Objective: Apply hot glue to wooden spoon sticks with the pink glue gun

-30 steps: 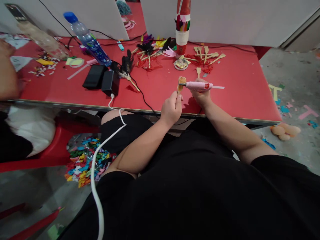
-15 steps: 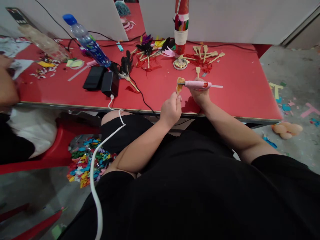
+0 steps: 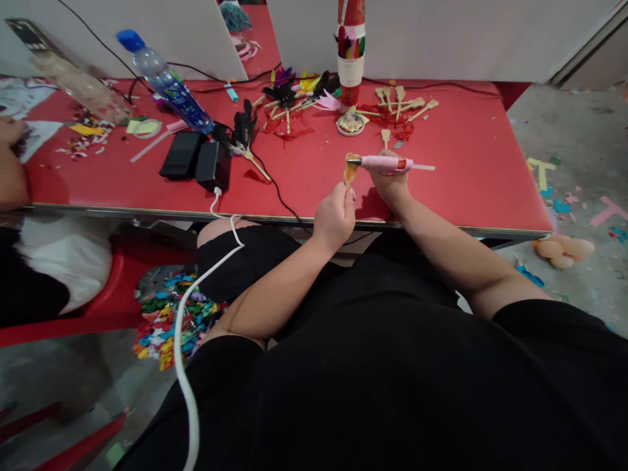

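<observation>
My right hand (image 3: 391, 183) is wrapped round the grip of a pink glue gun (image 3: 385, 165), a whitish glue stick (image 3: 422, 167) poking out of its back end. The metal nozzle points left and meets the head of a small wooden stick (image 3: 350, 170), whose face looks amber and shiny. Low on that stick, the fingers of my left hand (image 3: 335, 216) pinch it upright. Just beyond my right hand lies another wooden stick (image 3: 385, 139). Farther back is a round dish (image 3: 350, 125) with pale yellowish bits in it.
On the red table (image 3: 471, 170) lie wooden sticks with red tassels (image 3: 400, 104), black feather pieces (image 3: 244, 131) and black boxes (image 3: 214, 165). A blue-capped bottle (image 3: 171, 88) leans at left. A white cable (image 3: 182, 347) crosses my lap. Another person's arm (image 3: 12, 163) rests far left.
The nozzle has shifted slightly across the stick's head, and more of the amber face shows. Both hands keep nearly the same place; the whole view has drifted a little.
</observation>
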{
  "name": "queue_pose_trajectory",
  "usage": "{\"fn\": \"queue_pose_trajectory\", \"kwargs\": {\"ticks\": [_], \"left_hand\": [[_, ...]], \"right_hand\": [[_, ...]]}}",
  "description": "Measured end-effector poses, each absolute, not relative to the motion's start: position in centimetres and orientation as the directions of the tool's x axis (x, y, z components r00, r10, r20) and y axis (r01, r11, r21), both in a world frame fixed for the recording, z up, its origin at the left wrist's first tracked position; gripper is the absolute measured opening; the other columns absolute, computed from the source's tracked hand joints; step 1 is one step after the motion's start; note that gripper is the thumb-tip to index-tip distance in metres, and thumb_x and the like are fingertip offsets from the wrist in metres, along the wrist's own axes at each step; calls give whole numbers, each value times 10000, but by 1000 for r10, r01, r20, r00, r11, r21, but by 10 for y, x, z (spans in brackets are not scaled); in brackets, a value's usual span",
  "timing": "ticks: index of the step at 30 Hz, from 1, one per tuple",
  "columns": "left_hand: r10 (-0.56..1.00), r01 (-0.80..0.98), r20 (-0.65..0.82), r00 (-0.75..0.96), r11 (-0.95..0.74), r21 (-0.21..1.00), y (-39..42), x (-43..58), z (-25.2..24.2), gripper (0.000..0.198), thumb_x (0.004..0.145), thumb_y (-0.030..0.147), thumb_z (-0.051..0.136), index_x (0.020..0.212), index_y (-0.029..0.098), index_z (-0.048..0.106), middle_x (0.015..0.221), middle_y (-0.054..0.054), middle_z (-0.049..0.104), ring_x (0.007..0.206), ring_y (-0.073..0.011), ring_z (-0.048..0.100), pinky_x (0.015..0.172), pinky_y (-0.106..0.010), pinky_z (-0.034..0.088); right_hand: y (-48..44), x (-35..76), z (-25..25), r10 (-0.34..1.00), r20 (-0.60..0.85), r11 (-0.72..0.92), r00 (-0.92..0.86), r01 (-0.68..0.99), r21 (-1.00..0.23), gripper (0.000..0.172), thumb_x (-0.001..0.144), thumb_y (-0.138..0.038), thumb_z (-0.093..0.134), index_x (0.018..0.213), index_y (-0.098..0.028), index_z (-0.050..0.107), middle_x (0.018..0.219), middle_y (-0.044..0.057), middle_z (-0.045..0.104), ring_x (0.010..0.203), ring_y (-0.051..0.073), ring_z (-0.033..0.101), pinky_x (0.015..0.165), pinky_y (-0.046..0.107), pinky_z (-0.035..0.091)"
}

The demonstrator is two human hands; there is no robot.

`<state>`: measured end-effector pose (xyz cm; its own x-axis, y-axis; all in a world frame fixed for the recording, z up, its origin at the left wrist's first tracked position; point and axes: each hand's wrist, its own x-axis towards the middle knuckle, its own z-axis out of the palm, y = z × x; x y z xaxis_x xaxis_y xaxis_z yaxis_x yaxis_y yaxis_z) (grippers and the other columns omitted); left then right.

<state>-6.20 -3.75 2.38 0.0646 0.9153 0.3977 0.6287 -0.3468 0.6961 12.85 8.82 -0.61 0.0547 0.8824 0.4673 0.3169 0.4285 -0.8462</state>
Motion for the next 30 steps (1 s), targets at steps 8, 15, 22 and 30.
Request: {"fn": "queue_pose_trajectory", "kwargs": {"ticks": [8,15,22,30], "left_hand": [[920,646,385,77,-340,684,-36,-63,22,317,1262,385,427,1144,238,682,915,-73,764,811,-235,718,784,-377,529],[918,645,385,90,-348,680,-37,-64,21,330,1272,414,416,1148,251,674,887,-59,736,818,-233,714,784,-374,511],[925,641,367,94,-339,689,-34,-63,21,310,1256,395,408,1110,250,640,877,-60,721,786,-236,692,786,-394,496],[920,582,380,92,-359,729,-32,-64,25,405,1268,487,361,1146,264,676,893,-60,712,831,-233,701,821,-385,533]], "right_hand": [[89,127,-4,895,440,399,77,302,-866,564,879,-487,969,751,-316,448,681,-54,495,679,173,482,658,376,554],[87,127,0,902,422,376,93,315,-872,548,862,-474,942,734,-319,433,666,-49,511,688,178,509,680,370,557],[87,127,0,897,436,406,66,264,-875,492,888,-393,894,750,-314,429,663,-65,491,659,162,516,671,349,536],[85,125,-1,923,385,372,23,212,-904,595,835,-611,1028,880,-327,507,709,-73,471,672,193,546,617,361,580]]}}
